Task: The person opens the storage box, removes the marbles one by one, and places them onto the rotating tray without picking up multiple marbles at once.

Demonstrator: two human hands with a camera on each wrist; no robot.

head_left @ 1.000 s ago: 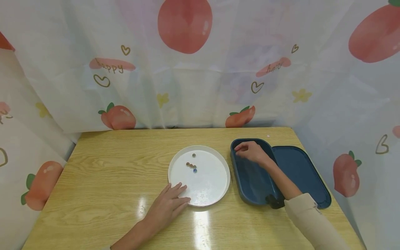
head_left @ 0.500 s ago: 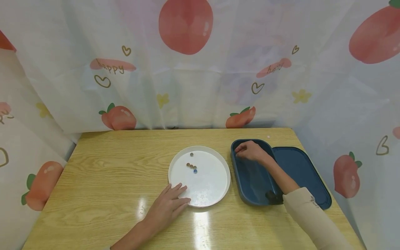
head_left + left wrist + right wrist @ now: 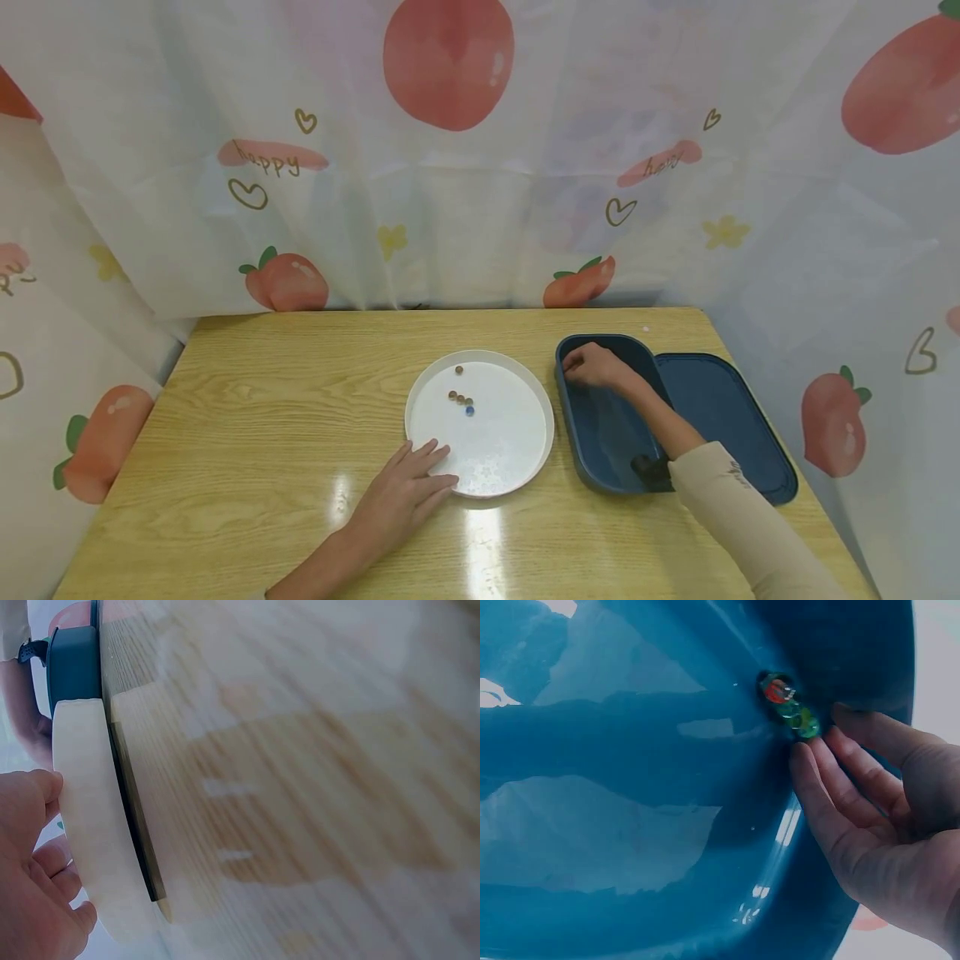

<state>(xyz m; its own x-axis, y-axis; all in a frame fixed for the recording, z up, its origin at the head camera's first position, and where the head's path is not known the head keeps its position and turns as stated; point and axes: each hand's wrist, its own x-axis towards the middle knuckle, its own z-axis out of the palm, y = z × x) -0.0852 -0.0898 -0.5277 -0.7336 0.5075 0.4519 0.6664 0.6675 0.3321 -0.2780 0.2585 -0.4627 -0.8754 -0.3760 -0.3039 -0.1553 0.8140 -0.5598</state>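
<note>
Glass marbles (image 3: 786, 703) sit in the blue box (image 3: 603, 458), upper right of the right-wrist frame. Your right hand (image 3: 592, 365) dips beside them, grip narrow, apparently holding nothing; your left hand (image 3: 397, 493) spreads onto the white tray (image 3: 510, 437), likely steadying it.

"happy" in brown script on a pink patch (image 3: 273, 156) at the curtain's (image 3: 465, 225) left, "hap" and a fold-warped ending on another patch (image 3: 659, 163) at right, cut-off lettering (image 3: 11, 275) at far left, sleeve (image 3: 750, 525) print too small to read
</note>
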